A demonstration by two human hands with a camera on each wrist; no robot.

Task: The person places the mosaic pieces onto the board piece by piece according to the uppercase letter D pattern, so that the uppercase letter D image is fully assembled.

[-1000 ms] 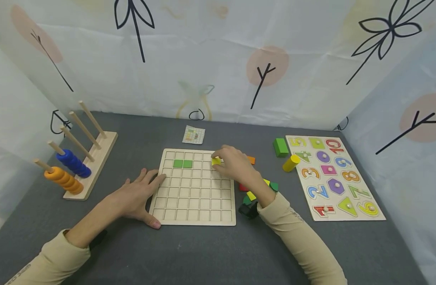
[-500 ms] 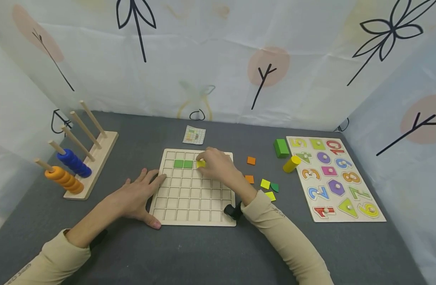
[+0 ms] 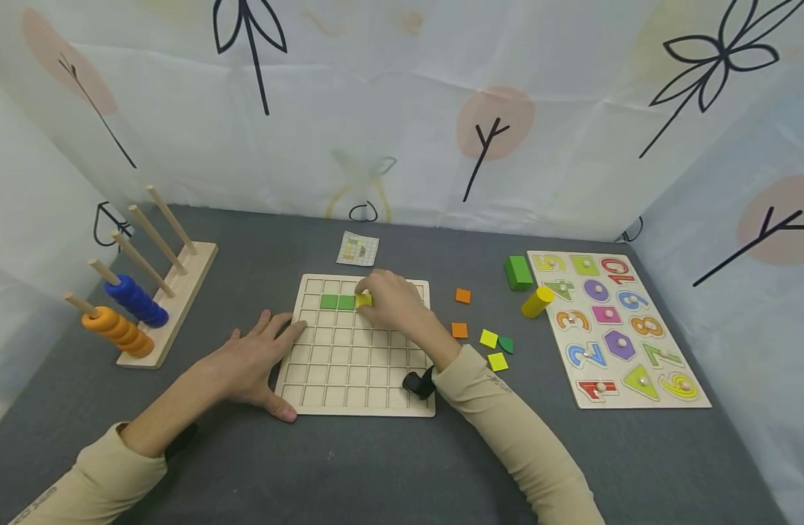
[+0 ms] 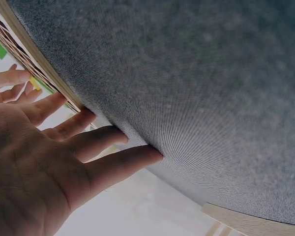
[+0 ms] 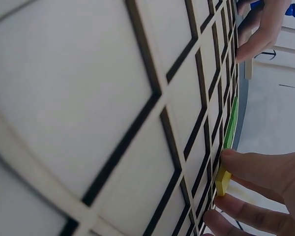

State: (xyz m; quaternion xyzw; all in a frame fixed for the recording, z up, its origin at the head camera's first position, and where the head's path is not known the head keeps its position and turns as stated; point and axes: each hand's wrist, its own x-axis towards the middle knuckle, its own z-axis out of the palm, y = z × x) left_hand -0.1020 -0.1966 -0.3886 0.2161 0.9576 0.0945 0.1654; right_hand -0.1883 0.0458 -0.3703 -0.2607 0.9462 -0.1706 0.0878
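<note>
A wooden grid board (image 3: 356, 372) lies on the dark table, with two green square tiles (image 3: 337, 302) side by side in its second row. My right hand (image 3: 395, 300) pinches a yellow square tile (image 5: 222, 181) between thumb and fingers, just right of the green pair. In the right wrist view the tile is at the grid surface beside the green; whether it is fully seated I cannot tell. My left hand (image 3: 254, 364) lies with spread, straight fingers against the board's left edge, as the left wrist view also shows (image 4: 44, 152).
Loose orange (image 3: 463, 295), yellow (image 3: 497, 362) and green (image 3: 505, 345) tiles lie right of the board. A printed card (image 3: 358, 249) is behind it. A peg stacker (image 3: 185, 281) stands left; a number puzzle (image 3: 619, 328), green block (image 3: 518, 273) and yellow cylinder (image 3: 538, 301) are right.
My right hand has moved left across the board with the yellow tile, coming up beside the green tiles. The loose tiles on the right are uncovered. My left hand has stayed put.
</note>
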